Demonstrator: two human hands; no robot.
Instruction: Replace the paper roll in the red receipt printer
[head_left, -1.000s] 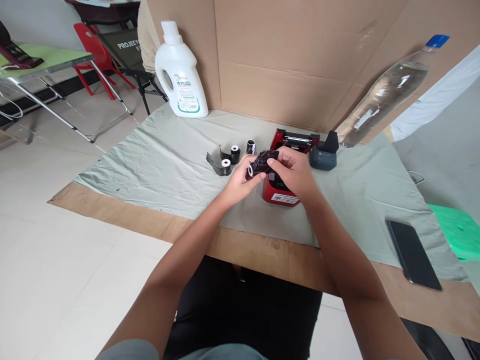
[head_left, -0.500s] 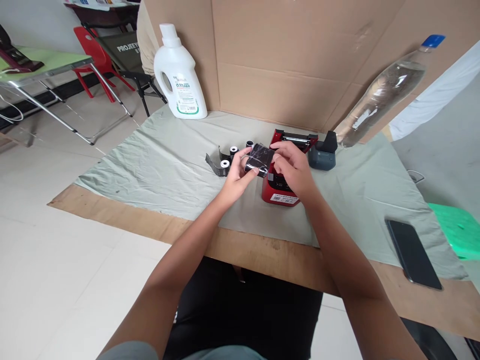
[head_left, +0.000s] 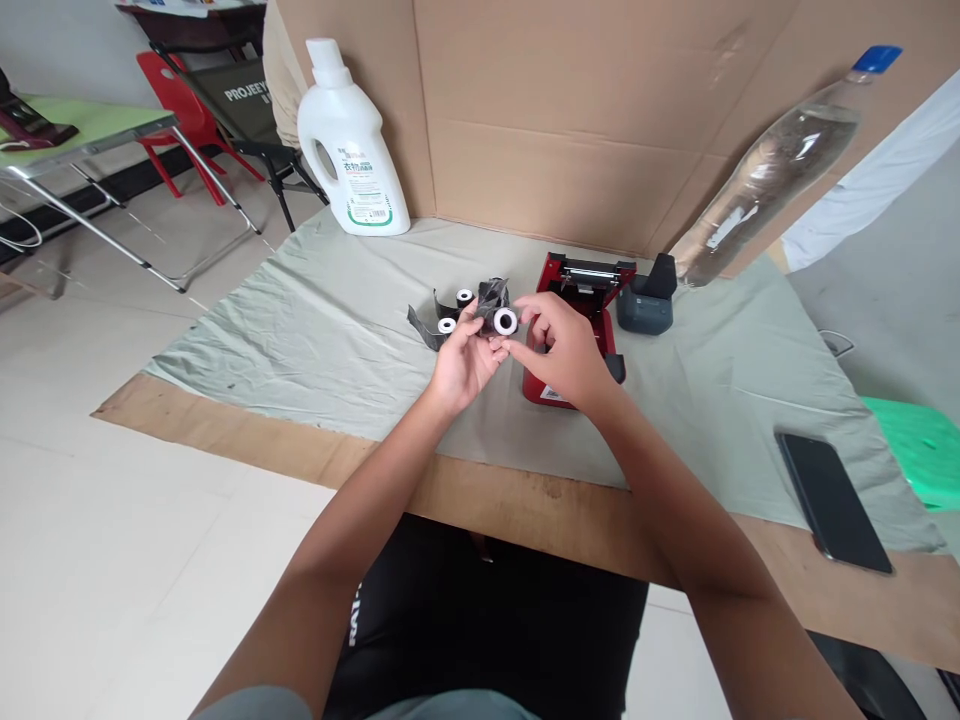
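Observation:
My left hand point(head_left: 466, 365) is closed around a small paper roll point(head_left: 505, 321) with a white end and a dark core. Loose black plastic wrap point(head_left: 493, 291) sticks up from the roll's far side. At the roll's right edge is my right hand point(head_left: 559, 345), thumb and forefinger apart; whether the fingertips touch the roll is unclear. Behind my left hand lie two more white-ended rolls, one nearer point(head_left: 447, 326) and one farther point(head_left: 465, 297), with strips of black wrap trailing left. A red printer point(head_left: 551, 275) stands beyond my right hand with its lid raised, partly covered by that hand.
A dark grey device point(head_left: 645, 305) sits right of the printer. A white detergent jug point(head_left: 360, 165) and a leaning water bottle point(head_left: 772, 180) stand against the cardboard point(head_left: 555, 130). A phone point(head_left: 834, 500) lies near the table's right front edge.
The black-wrapped roll has turned in my left hand, so its white end now faces me and the wrap stands loose. My right hand has shifted slightly left and down.

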